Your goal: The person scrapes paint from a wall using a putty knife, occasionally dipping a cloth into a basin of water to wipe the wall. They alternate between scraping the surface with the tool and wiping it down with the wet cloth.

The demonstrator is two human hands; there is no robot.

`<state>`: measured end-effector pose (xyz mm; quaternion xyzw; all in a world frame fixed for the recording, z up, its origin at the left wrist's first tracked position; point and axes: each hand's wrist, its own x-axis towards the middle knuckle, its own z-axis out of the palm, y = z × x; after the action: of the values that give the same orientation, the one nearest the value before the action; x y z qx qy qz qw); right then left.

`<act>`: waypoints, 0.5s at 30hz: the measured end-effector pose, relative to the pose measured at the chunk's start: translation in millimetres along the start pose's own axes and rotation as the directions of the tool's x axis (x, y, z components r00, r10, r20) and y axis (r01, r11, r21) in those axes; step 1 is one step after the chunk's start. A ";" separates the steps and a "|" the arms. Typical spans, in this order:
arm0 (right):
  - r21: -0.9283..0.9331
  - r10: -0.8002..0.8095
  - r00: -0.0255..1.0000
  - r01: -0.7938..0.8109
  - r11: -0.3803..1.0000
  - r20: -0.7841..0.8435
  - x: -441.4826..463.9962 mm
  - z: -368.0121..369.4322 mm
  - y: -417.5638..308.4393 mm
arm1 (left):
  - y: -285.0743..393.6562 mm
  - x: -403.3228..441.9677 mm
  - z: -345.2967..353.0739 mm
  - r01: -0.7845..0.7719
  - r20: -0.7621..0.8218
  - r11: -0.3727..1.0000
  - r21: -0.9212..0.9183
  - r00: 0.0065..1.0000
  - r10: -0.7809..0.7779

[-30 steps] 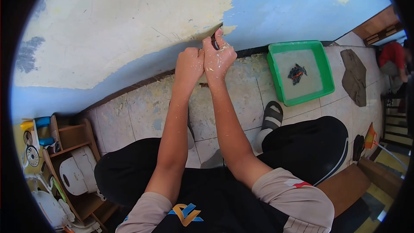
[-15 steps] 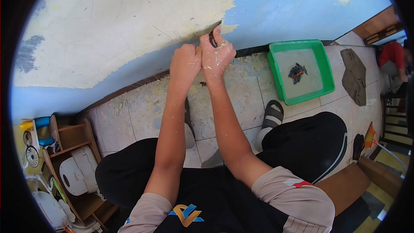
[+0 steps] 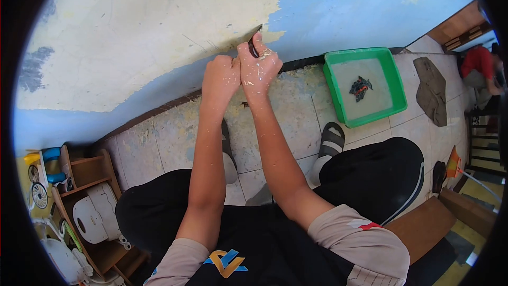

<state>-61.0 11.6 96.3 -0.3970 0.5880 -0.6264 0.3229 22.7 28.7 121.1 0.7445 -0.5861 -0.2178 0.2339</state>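
My right hand (image 3: 260, 69), speckled with pale paint flakes, is closed round a dark scraper (image 3: 254, 41) whose blade tip touches or nearly touches the wall (image 3: 211, 16) by the border of cream and blue paint. Pressed against its left side is my left hand (image 3: 220, 77), closed in a fist. Whether the left fingers grip part of the scraper's handle is hidden. Flakes also dot both forearms. Below the hands, the tiled floor (image 3: 280, 111) is strewn with paint chips.
A green basin (image 3: 403, 92) with cloudy water and a dark and orange bundle (image 3: 360, 89) stands right. Beyond are a brown cloth (image 3: 431, 92), an orange dustpan (image 3: 453, 164) and a person in red (image 3: 478, 64). Wooden shelves (image 3: 87, 169) stand left.
Both hands and the scraper have shifted slightly left in view, staying close together. The view has turned a little, and the person in red has moved slightly.
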 end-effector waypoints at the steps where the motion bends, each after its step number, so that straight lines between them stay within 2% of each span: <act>1: -0.008 -0.061 0.998 0.061 0.998 -0.032 -0.1 -0.2 1.3 | 2.2 -0.4 -0.8 0.058 0.038 0.998 -0.030 0.998 -0.057; 2: -0.015 -0.125 0.990 0.124 0.992 -0.061 1.7 0.2 2.4 | 6.2 1.7 3.0 0.053 0.038 0.998 -0.030 0.998 -0.052; 4: 0.022 -0.083 0.996 0.084 0.996 -0.041 9.8 -8.0 8.4 | 10.1 0.5 13.3 -0.021 0.015 1.000 -0.006 1.000 0.021; 6: 0.064 -0.055 0.998 0.055 0.996 -0.012 12.1 -8.9 7.0 | 6.5 4.3 13.9 -0.013 0.009 1.000 -0.013 1.000 0.013; 8: -0.066 -0.043 0.999 0.041 0.997 -0.028 7.2 -4.2 -0.6 | 0.6 3.9 9.1 -0.004 0.002 1.000 -0.018 1.000 0.004; 11: 0.012 -0.054 0.998 0.055 0.998 -0.007 -0.9 2.0 -4.8 | 0.2 1.4 -2.0 -0.026 -0.012 0.999 0.026 1.000 0.027; 13: 0.028 -0.066 0.998 0.066 0.997 -0.016 -0.9 4.9 -1.8 | 0.1 -0.2 -7.8 0.063 0.015 0.998 -0.001 0.998 -0.063; 15: 0.043 -0.078 0.997 0.079 0.996 -0.023 3.6 3.7 -1.5 | 2.0 1.8 -5.3 0.034 0.002 0.999 0.023 0.999 -0.034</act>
<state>-59.4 6.9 98.3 -0.4059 0.5614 -0.6556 0.3006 24.7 27.0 126.4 0.7569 -0.5760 -0.2159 0.2207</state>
